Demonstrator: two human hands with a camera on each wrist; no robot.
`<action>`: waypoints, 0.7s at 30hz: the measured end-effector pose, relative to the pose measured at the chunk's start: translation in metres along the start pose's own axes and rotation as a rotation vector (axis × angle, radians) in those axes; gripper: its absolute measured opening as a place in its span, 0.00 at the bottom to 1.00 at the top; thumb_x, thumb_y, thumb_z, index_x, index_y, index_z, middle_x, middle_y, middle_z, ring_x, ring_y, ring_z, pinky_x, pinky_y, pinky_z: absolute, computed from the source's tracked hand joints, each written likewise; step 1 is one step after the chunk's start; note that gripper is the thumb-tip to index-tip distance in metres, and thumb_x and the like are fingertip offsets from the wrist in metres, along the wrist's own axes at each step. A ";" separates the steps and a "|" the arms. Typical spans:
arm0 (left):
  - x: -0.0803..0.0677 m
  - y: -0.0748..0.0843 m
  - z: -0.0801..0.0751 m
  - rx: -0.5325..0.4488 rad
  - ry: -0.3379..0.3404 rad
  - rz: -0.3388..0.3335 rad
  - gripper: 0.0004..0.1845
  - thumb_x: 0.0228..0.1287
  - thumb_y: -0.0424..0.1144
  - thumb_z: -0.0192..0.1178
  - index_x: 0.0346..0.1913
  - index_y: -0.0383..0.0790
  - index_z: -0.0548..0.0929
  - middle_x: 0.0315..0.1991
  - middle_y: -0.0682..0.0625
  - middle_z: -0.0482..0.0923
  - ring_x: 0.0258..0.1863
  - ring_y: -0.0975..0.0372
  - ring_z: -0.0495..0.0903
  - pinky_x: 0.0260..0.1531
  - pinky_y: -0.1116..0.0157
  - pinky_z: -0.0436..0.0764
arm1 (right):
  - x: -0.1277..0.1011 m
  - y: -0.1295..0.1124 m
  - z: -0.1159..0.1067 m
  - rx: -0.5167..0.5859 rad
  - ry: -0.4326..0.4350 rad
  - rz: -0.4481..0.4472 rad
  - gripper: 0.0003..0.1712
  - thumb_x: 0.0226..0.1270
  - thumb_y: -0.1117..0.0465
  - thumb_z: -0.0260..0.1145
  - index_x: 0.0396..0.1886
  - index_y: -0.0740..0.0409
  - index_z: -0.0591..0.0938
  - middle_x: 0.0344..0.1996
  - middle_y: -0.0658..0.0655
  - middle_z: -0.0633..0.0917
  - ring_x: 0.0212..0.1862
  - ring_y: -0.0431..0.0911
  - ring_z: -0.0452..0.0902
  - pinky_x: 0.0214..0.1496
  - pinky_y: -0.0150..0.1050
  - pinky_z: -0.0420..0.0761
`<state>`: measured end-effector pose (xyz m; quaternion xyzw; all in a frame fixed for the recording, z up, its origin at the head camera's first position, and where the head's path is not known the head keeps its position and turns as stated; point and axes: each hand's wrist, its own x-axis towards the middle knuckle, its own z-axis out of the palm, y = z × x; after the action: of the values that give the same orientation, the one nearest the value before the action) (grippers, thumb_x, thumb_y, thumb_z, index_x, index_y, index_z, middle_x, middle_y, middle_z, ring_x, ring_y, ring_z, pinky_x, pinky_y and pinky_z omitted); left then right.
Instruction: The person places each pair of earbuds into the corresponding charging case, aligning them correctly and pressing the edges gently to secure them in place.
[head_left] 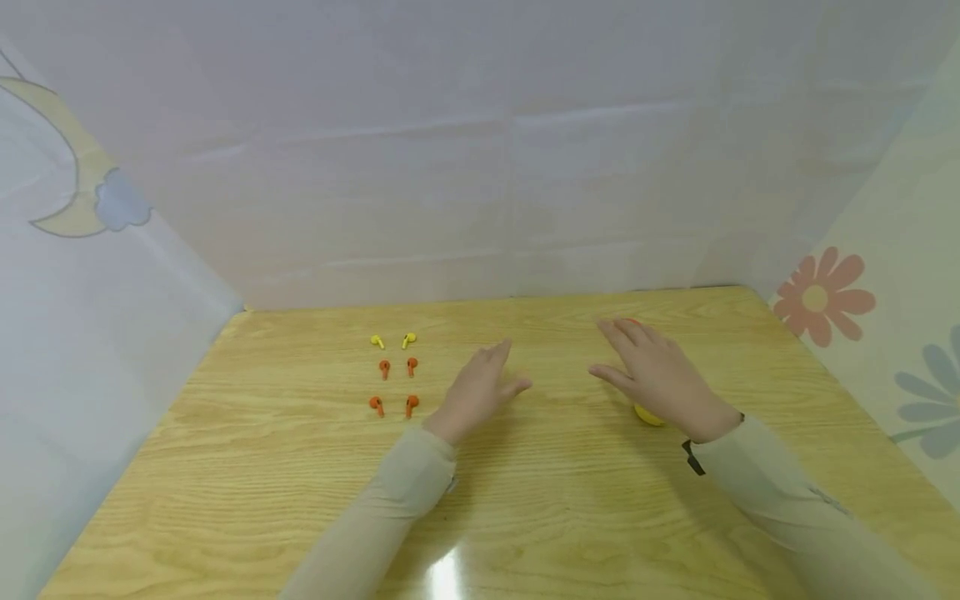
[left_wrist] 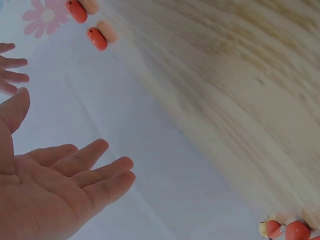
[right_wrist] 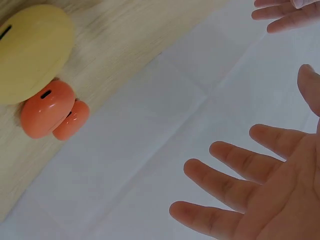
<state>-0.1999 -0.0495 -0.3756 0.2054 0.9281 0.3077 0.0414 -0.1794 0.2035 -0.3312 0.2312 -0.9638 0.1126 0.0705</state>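
Both hands hover open above a wooden table (head_left: pixel 570 500), palms facing each other and holding nothing. My left hand (head_left: pixel 483 385) is just right of several earbuds: two yellow ones (head_left: pixel 377 341) at the back and two pairs of orange ones (head_left: pixel 384 367) (head_left: pixel 377 405) nearer me. My right hand (head_left: pixel 656 371) is over a yellow earbud case (head_left: pixel 648 414), mostly hiding it. The right wrist view shows that yellow case (right_wrist: pixel 32 50) beside two orange cases (right_wrist: pixel 47 112) and my right hand's spread fingers (right_wrist: pixel 225 175). The left wrist view shows my open left palm (left_wrist: pixel 55 190).
White fabric walls (head_left: pixel 480 167) close in the table at the back and both sides, with a moon print (head_left: pixel 67 167) on the left and flowers (head_left: pixel 821 296) on the right. The orange cases (left_wrist: pixel 97 38) appear far off in the left wrist view, and earbuds (left_wrist: pixel 295 230) at its lower right.
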 end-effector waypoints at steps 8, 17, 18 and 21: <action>-0.003 0.000 0.002 -0.011 -0.019 0.024 0.37 0.72 0.48 0.56 0.74 0.32 0.56 0.72 0.38 0.58 0.72 0.43 0.53 0.69 0.51 0.54 | -0.009 0.007 -0.001 0.001 0.040 -0.030 0.38 0.71 0.50 0.62 0.70 0.69 0.64 0.62 0.75 0.70 0.60 0.72 0.66 0.56 0.68 0.67; -0.002 0.003 0.005 -0.037 -0.038 0.067 0.37 0.71 0.47 0.57 0.74 0.32 0.57 0.71 0.38 0.59 0.72 0.45 0.54 0.69 0.52 0.55 | -0.015 0.013 0.000 0.026 0.038 -0.017 0.38 0.70 0.52 0.64 0.70 0.70 0.64 0.62 0.75 0.70 0.59 0.72 0.67 0.55 0.67 0.67; -0.002 0.003 0.006 -0.034 -0.040 0.072 0.37 0.71 0.47 0.57 0.74 0.32 0.57 0.71 0.38 0.60 0.72 0.46 0.56 0.69 0.52 0.56 | -0.017 0.013 -0.001 0.031 0.034 -0.011 0.37 0.70 0.52 0.64 0.69 0.70 0.64 0.63 0.76 0.69 0.60 0.72 0.67 0.56 0.67 0.67; -0.001 0.004 0.008 -0.030 -0.048 0.087 0.36 0.71 0.46 0.58 0.74 0.32 0.58 0.71 0.39 0.60 0.71 0.47 0.58 0.69 0.53 0.56 | -0.020 0.013 -0.002 0.039 0.023 0.001 0.37 0.70 0.52 0.64 0.70 0.70 0.64 0.62 0.76 0.70 0.59 0.72 0.67 0.55 0.67 0.67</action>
<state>-0.1959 -0.0424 -0.3800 0.2522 0.9124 0.3179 0.0532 -0.1676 0.2241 -0.3353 0.2306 -0.9607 0.1342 0.0768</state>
